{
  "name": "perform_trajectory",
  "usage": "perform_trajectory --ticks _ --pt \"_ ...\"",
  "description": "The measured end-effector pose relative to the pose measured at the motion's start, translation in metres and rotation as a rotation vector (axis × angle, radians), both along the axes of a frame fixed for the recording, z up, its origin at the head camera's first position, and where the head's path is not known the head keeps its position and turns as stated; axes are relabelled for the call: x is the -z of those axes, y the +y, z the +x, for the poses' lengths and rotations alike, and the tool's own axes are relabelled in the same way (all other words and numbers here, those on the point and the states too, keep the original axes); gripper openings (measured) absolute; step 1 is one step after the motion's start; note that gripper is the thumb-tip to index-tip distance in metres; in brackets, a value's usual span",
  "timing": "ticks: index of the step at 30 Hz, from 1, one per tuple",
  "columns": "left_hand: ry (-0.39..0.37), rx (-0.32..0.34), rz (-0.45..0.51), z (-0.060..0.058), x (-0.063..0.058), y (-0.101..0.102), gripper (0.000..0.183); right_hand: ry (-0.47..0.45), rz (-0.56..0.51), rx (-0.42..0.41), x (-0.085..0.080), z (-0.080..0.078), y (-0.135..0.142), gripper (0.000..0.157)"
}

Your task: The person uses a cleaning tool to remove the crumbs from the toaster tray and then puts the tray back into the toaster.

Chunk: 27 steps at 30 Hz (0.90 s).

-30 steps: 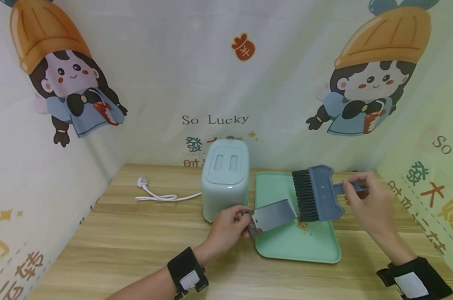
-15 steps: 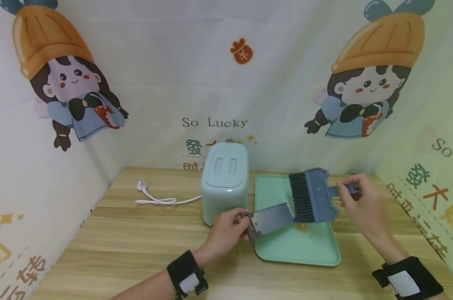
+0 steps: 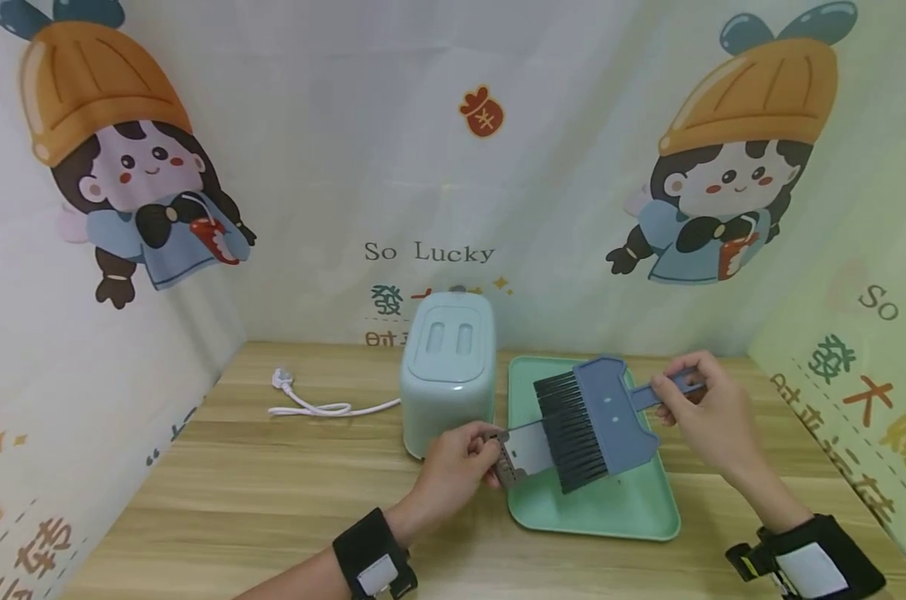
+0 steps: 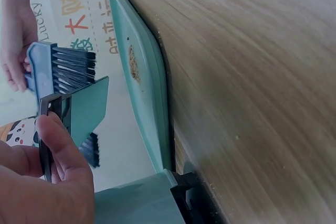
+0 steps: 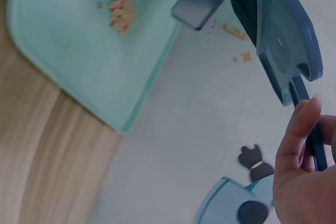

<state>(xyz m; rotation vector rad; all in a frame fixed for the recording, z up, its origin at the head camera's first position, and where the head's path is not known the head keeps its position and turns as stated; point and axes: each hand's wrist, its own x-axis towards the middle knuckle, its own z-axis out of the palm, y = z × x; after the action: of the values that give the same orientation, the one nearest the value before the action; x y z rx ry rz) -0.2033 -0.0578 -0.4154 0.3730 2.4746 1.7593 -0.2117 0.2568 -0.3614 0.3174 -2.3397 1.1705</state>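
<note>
My left hand point(image 3: 456, 462) pinches a small flat metal crumb tray point(image 3: 531, 450) by its dark end, tilted over the left side of a green serving tray point(image 3: 595, 518). My right hand point(image 3: 711, 412) grips the handle of a blue brush point(image 3: 613, 417). Its black bristles lie across the metal piece and hide its far end in the head view. A small heap of tan crumbs point(image 5: 122, 11) sits on the green tray in the right wrist view. Both tools are raised above that tray. Just behind my left hand stands a pale green toaster point(image 3: 448, 375) with a lid on top.
A white power cord point(image 3: 332, 409) with its plug lies left of the toaster on the wooden table point(image 3: 272, 492). Behind and at both sides hangs a printed cloth point(image 3: 310, 150) with cartoon figures.
The brush has moved left and down, from beside the crumb tray's far end to over it. My left hand stays nearly still. The head view has tipped slightly.
</note>
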Motion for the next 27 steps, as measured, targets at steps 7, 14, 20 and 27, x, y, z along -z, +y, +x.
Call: perform_trajectory --ticks 7,14,20,27 --pt "-0.011 0.002 0.018 0.001 0.003 -0.004 0.022 -0.040 0.037 0.139 0.017 -0.007 0.028 0.020" --pt "-0.023 -0.005 0.027 0.002 0.005 -0.006 0.022 -0.069 -0.024 0.223 0.009 -0.006 0.037 0.023" --pt "-0.003 -0.013 0.030 0.004 0.005 -0.008 0.021 -0.064 -0.093 0.210 0.001 -0.015 0.018 0.026" --pt "-0.011 -0.012 0.053 0.004 0.001 -0.009 0.021 -0.046 -0.054 0.191 0.014 -0.009 0.021 0.018"
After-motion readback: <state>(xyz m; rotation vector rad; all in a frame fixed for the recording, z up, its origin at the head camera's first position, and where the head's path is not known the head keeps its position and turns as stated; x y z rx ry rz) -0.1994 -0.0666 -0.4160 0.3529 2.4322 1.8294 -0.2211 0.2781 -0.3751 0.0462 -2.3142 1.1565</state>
